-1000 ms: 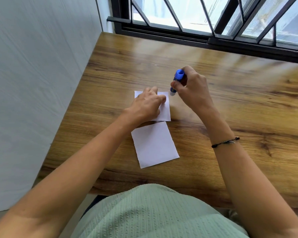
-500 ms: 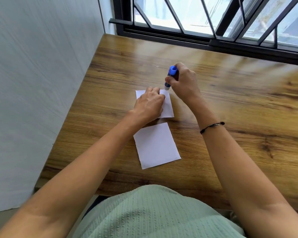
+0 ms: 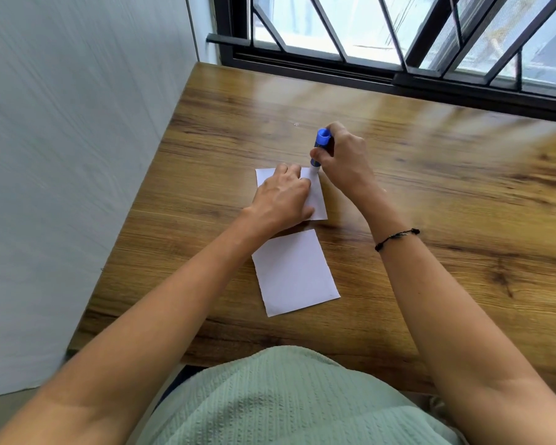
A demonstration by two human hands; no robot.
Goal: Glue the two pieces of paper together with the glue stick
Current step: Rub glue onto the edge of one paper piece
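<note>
**Glue meets paper at the far corner**

Head view: the left hand [image 3: 283, 200] lies flat, pinning the far paper [image 3: 318, 200] to the counter [image 3: 463, 220]; right hand [image 3: 341, 159] fingers clench the glue stick [image 3: 320, 146]. The near paper [image 3: 294, 273] lies free. A hard stroke could crease the corner.

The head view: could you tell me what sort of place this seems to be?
Probably a home desk corner: a wood-grain table fitted against a plain white wall, beneath a window with black metal grilles.
</note>
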